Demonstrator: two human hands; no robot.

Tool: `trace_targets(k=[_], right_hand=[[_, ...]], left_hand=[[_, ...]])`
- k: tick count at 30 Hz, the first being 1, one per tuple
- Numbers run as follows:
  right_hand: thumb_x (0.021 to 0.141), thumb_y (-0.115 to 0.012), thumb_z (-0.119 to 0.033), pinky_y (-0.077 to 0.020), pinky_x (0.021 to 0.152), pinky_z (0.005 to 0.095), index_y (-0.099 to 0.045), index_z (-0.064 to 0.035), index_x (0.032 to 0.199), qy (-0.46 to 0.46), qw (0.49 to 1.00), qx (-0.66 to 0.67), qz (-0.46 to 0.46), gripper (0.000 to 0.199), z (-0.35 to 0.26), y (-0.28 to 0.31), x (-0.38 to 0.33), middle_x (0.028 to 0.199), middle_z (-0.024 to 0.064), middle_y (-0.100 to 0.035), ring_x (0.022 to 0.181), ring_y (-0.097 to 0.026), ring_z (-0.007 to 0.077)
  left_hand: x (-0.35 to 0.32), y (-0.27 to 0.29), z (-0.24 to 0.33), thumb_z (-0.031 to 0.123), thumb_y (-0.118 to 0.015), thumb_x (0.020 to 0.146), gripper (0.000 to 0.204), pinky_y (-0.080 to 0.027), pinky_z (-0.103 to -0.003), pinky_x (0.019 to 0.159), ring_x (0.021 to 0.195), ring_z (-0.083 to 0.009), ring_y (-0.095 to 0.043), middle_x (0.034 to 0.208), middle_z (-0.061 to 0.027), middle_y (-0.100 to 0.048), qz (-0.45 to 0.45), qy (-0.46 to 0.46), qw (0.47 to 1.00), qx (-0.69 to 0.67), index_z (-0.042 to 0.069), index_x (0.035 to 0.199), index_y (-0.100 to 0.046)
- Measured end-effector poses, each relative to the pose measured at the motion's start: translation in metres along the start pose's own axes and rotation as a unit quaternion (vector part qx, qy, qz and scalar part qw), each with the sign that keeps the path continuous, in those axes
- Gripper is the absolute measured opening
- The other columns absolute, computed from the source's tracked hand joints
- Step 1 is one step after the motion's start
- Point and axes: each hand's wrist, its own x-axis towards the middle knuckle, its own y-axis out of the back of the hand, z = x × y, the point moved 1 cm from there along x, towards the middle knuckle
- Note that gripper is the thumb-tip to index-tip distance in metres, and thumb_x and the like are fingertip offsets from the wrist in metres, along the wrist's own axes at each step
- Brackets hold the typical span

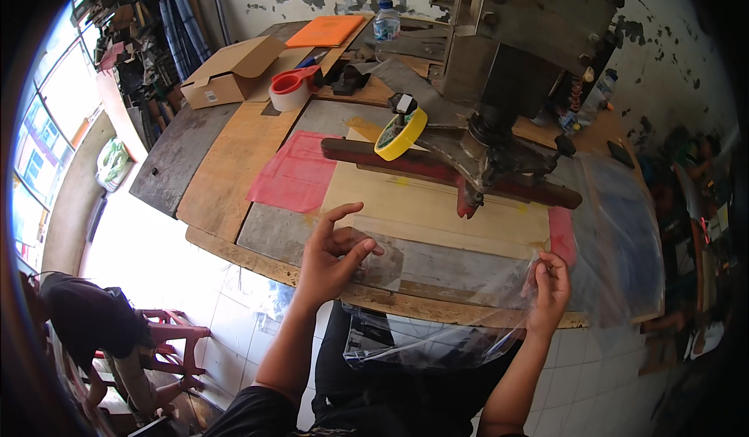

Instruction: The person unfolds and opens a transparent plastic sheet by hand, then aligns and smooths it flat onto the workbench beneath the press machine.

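Observation:
My left hand (331,256) pinches the left edge of a clear plastic bag (445,281) between thumb and fingers. My right hand (550,293) grips the bag's right edge. The bag hangs stretched between both hands over the front edge of the wooden workbench (226,172), sagging down toward my lap. A heavy metal press machine (507,70) stands on the bench just beyond my hands, with a dark red bar (413,164) across its base.
A yellow tape roll (400,134) leans on the red bar. A red sheet (296,173), a red tape dispenser (290,90), a cardboard box (226,74), an orange folder (325,30) and a water bottle (386,25) lie farther back. Clear plastic sheets (624,226) pile at right. A person (101,328) sits at lower left.

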Motion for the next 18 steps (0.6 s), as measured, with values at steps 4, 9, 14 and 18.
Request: trace_targets(k=[4,9,14,18], right_hand=[[0.106,-0.066,-0.01,-0.0438,0.077,0.0196,-0.067,-0.0019,0.122,-0.004,1.0,0.0,0.003,0.017,-0.0017,-0.0023,-0.0006,0.098,-0.0022,-0.064,0.085,-0.056,0.0035],[0.107,-0.065,-0.01,-0.0437,0.075,0.0197,-0.067,-0.0016,0.122,-0.005,1.0,0.001,-0.009,0.018,-0.0018,-0.002,0.0,0.098,-0.0023,-0.064,0.084,-0.056,0.0036],[0.106,-0.067,-0.015,-0.0452,0.059,0.0222,-0.067,-0.001,0.125,0.015,1.0,-0.012,-0.006,0.023,0.0052,0.0024,0.0004,0.096,-0.0001,-0.065,0.075,-0.055,0.0045],[0.106,-0.068,-0.024,-0.0465,0.062,0.0236,-0.067,0.0,0.13,0.004,0.999,-0.034,-0.009,0.034,-0.0031,0.0022,-0.0018,0.1,0.0019,-0.068,0.078,-0.059,0.0069]], left_hand=[[-0.0006,-0.0004,0.0015,0.004,-0.073,0.103,0.06,-0.057,-0.025,0.078,0.096,-0.014,-0.077,0.096,-0.0094,-0.078,0.003,0.014,1.0,-0.011,0.003,0.154,-0.042],[-0.0002,0.0004,-0.0022,0.004,-0.073,0.103,0.06,-0.055,-0.023,0.076,0.095,-0.0133,-0.077,0.096,-0.0096,-0.078,0.005,0.002,1.0,-0.001,0.003,0.154,-0.042],[0.0002,-0.0044,-0.0017,0.004,-0.072,0.103,0.06,-0.052,-0.021,0.073,0.089,-0.0104,-0.074,0.096,-0.0087,-0.078,0.015,-0.002,1.0,-0.002,0.004,0.155,-0.042],[0.0037,-0.006,-0.0057,0.001,-0.07,0.103,0.06,-0.049,-0.021,0.066,0.076,-0.0066,-0.067,0.098,-0.0086,-0.077,0.048,-0.001,0.999,-0.015,0.004,0.156,-0.042]])
